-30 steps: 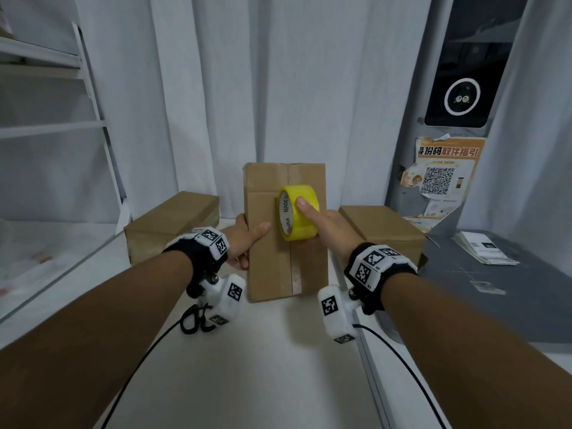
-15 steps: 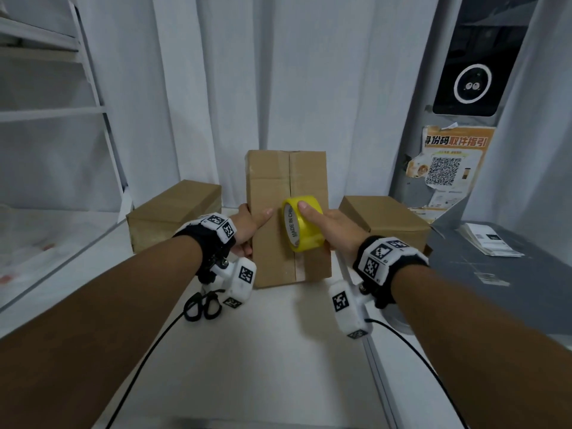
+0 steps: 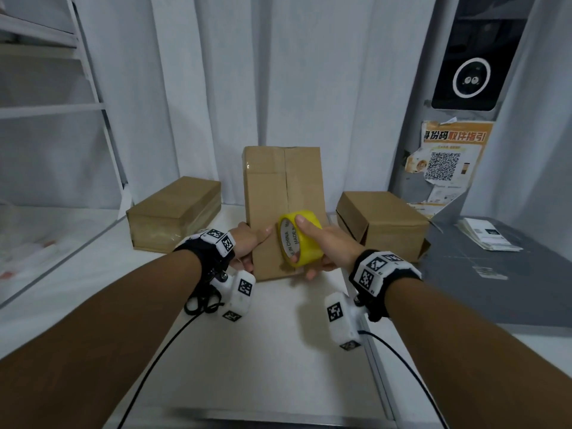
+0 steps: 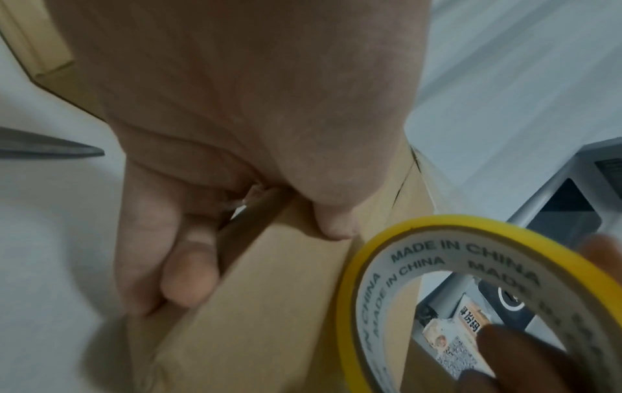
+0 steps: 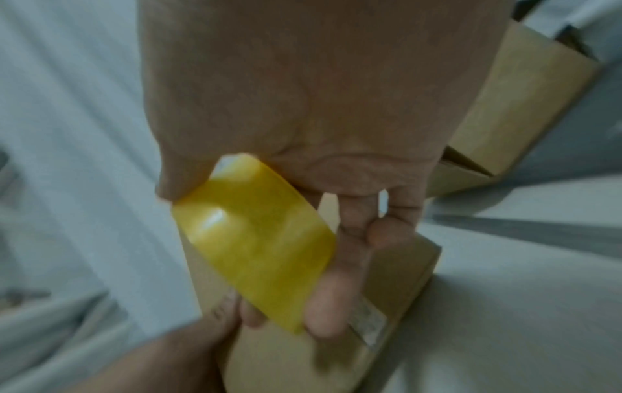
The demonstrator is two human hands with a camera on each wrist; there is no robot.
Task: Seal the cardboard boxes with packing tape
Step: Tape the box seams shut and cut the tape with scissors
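A tall cardboard box (image 3: 272,196) stands on end at the middle of the white table (image 3: 253,351), its front seam facing me. My left hand (image 3: 247,246) grips its lower left edge, thumb on the front face and fingers round the side (image 4: 188,276). My right hand (image 3: 322,246) holds a yellow tape roll (image 3: 300,239) against the box's lower front, thumb on top and fingers underneath (image 5: 323,305). The roll (image 4: 471,292) (image 5: 252,239) sits near the box's bottom edge. No strip of tape can be made out on the seam above the roll.
Two more cardboard boxes lie flat, one at back left (image 3: 176,212) and one at back right (image 3: 383,221). Black-handled scissors (image 3: 202,303) lie under my left wrist. A grey surface (image 3: 495,289) with papers lies to the right, a white shelf rack (image 3: 86,88) to the left, curtains behind.
My right hand has drawn the tape roll down the box's front from mid-height toward the bottom edge. The left hand has kept its hold on the box's left edge.
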